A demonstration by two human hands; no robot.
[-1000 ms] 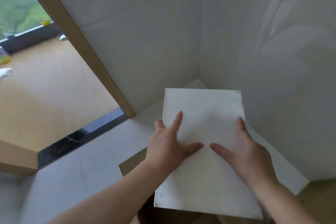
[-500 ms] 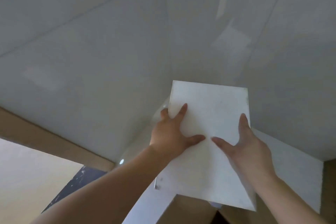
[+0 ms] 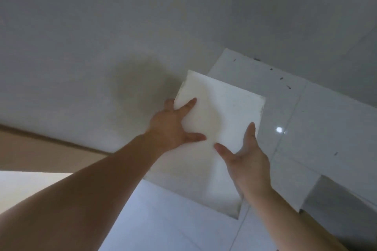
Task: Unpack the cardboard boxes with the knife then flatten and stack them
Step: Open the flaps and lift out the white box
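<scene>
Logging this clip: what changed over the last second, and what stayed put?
Both hands have carried the white slab away from the wall corner and out over the tiled floor; the view swung with it. Unchanged: left hand and right hand grip its side edges, thumbs on top.

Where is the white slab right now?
In the head view, the white slab sits centre-right, held between the left hand and right hand, close to the pale wall.

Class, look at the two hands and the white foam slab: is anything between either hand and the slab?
Nothing visible: the left hand and right hand both grip the white rectangular foam slab directly.
</scene>
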